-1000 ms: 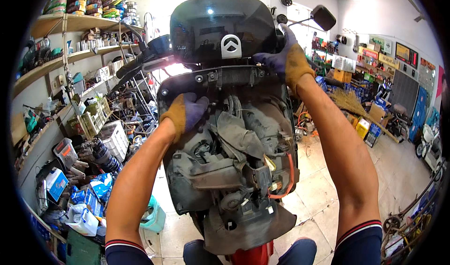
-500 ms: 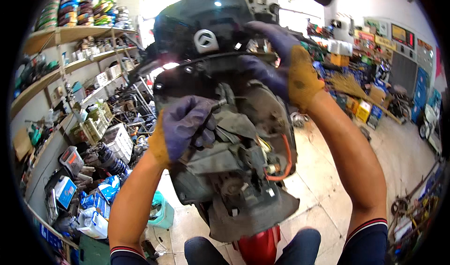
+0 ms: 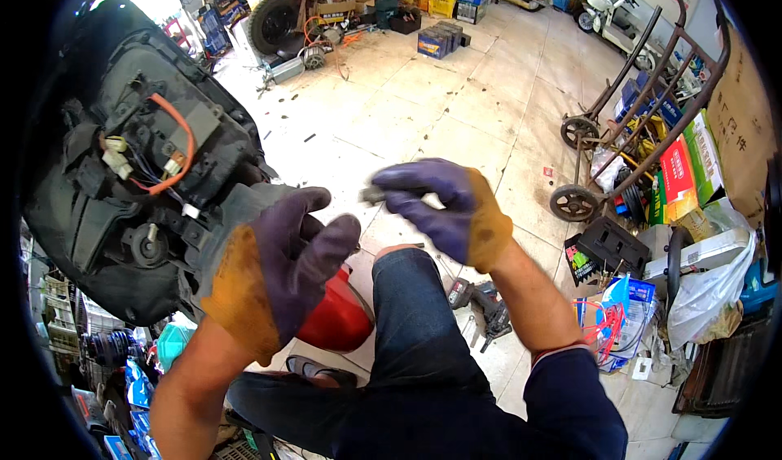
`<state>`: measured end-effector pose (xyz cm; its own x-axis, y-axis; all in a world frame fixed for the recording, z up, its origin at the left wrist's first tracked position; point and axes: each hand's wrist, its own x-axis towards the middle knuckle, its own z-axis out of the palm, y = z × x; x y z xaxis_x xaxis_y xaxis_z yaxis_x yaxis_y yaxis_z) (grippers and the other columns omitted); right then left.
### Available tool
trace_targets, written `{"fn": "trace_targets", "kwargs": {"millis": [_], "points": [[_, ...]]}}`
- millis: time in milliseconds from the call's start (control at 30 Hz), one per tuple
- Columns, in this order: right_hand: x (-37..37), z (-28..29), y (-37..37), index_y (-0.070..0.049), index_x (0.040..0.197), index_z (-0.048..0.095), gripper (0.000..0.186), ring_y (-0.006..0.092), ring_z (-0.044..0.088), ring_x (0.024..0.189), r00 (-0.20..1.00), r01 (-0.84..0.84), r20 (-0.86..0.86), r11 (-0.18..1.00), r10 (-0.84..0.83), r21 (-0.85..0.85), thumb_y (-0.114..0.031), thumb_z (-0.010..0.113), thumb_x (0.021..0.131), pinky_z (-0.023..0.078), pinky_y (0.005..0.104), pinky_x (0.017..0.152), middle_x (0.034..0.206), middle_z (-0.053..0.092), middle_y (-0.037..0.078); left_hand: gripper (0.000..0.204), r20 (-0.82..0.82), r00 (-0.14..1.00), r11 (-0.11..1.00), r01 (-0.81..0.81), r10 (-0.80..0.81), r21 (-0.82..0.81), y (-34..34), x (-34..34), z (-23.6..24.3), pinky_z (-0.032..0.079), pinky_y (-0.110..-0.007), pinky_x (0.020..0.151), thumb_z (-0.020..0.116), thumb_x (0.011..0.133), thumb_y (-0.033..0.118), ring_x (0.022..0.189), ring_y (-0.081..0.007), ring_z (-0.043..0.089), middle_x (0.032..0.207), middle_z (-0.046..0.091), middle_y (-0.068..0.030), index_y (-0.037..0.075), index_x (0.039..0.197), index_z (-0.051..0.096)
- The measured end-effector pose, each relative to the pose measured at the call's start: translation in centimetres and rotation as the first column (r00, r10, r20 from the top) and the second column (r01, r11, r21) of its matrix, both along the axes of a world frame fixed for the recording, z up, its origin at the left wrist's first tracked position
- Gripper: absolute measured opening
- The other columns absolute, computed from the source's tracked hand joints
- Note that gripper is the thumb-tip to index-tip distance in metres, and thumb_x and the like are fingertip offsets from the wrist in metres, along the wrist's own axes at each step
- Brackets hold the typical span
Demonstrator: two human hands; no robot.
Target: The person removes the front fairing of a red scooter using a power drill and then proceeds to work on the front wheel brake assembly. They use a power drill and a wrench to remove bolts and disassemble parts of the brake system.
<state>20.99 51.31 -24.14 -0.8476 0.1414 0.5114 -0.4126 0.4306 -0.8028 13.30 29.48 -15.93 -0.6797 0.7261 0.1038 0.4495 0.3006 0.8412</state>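
Beside scooter panel: hand cart, cordless drill.

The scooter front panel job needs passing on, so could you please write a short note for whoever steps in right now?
Left hand: gloved, open, resting against the lower edge of the scooter front panel.
Right hand: gloved, pinching a small dark part at the fingertips, clear of the panel.
Panel is tipped over, its inside with orange wire exposed.
Done: small part in hand.
Left: cannot tell where it goes.

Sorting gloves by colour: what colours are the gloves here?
Purple with mustard-yellow cuffs on left hand and right hand; head view.
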Motion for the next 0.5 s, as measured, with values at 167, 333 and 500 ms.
{"fn": "trace_targets", "kwargs": {"millis": [167, 333, 500], "points": [[4.7, -23.6, 9.5, 0.001, 0.105, 0.071, 0.024, 0.0113, 0.061, 0.071, 0.731, 0.642, 0.612, 0.607, -0.3, -0.469, -0.021, 0.064, 0.097, 0.051, 0.0265, 0.064, 0.086, 0.069, 0.005, 0.041, 0.126, 0.989, 0.969, 0.099, -0.072, -0.224, -3.2, 2.5, -1.6, 0.054, -0.031, 0.075, 0.067, 0.092, 0.019, 0.083, -0.0194, 0.068, 0.091, 0.069, -0.0125, -0.003, 0.126, 0.058], [17.5, -50.5, 20.6, -0.006, 0.087, 0.076, 0.027, 0.0272, 0.072, 0.077, 0.109, 0.879, 0.85, 0.449, -0.515, 0.159, -0.03, 0.065, 0.086, 0.055, 0.0385, 0.069, 0.087, 0.074, 0.017, 0.045, 0.378, 0.923, 0.956, 0.173, -0.073, -0.238, -7.3, 2.8, -7.9, 0.055, -0.033, 0.081, 0.063, 0.091, 0.009, 0.093, -0.0197, 0.069, 0.102, 0.071, -0.0147, -0.003, 0.133, 0.054], [11.6, -55.3, 13.4, -0.01, 0.101, 0.074, 0.027, 0.0394, 0.066, 0.104, -0.014, 0.506, 0.848, 0.727, -0.53, 0.463, -0.028, 0.058, 0.088, 0.054, 0.0452, 0.089, 0.108, 0.07, 0.02, 0.043, 0.458, 0.885, 0.984, 0.0, 0.084, -0.18, -14.5, 5.1, -10.4, 0.054, -0.033, 0.086, 0.058, 0.095, 0.012, 0.102, -0.02, 0.068, 0.111, 0.069, -0.0152, -0.002, 0.135, 0.052]]}}
